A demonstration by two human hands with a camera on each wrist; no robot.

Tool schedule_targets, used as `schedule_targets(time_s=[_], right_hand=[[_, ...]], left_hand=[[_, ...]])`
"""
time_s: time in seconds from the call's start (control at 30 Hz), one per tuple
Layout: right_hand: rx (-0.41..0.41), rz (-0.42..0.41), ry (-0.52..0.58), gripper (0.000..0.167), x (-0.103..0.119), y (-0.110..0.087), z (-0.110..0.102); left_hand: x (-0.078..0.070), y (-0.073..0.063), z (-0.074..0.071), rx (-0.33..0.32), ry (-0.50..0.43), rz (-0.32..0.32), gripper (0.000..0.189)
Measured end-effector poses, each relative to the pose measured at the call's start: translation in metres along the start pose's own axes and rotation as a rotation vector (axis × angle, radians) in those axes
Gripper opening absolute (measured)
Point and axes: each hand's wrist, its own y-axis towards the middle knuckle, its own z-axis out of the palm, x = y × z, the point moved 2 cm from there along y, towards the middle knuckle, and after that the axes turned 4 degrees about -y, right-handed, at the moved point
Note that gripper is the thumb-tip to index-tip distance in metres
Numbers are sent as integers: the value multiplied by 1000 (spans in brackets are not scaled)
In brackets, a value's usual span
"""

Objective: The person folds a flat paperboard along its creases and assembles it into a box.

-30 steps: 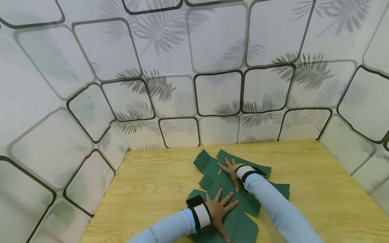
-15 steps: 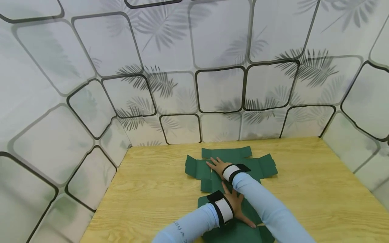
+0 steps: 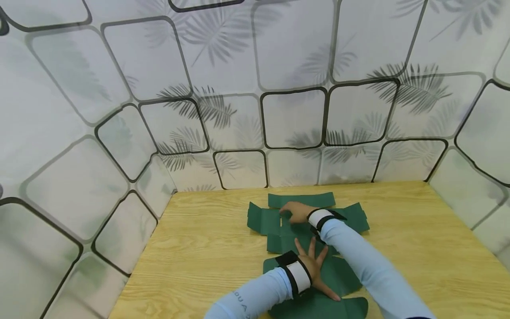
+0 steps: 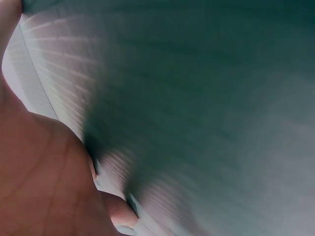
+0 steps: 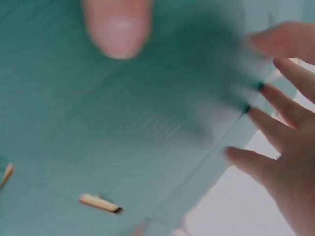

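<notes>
A flat, die-cut green cardboard box blank (image 3: 275,243) lies on the table, its side flaps tilted slightly up. My left hand (image 3: 312,267) rests on its nearer half with fingers spread; the palm (image 4: 44,182) shows in the left wrist view beside the green board. My right hand (image 3: 298,212) is over the far panel, fingers bent downward near a small slot. One of its fingertips (image 5: 119,34) stands over the green board in the right wrist view, with nothing gripped under it. The spread left hand (image 5: 300,152) appears at the right there.
The wooden table (image 3: 207,239) reaches back to a patterned curtain (image 3: 292,119) that also rises at both sides. A narrow cut slot (image 5: 100,202) in the board shows the pale wood beneath. The blank's far strip (image 3: 300,200) lies near the table's back edge.
The blank has turned from a slant to straight, facing away from me. My right hand's fingers, flat and spread before, are now bent. My left hand has shifted right and stays spread on the board.
</notes>
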Motion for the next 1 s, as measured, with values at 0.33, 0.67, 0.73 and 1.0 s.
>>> schedule_targets(time_s=[0.33,0.67,0.73,1.0], right_hand=[[-266,320,101,78,-48,4,7],[-248,386,55,81,-50,2,14],[-268,383,34,81,-48,0,11],[-456,308,-191,70,-41,-7,-5]], left_hand=[[-4,1,0,7,40,11,104],[-2,0,-2,-4,0,36,105],[-3,0,-1,-3,-3,35,105],[1,-1,-2,7,8,7,105]])
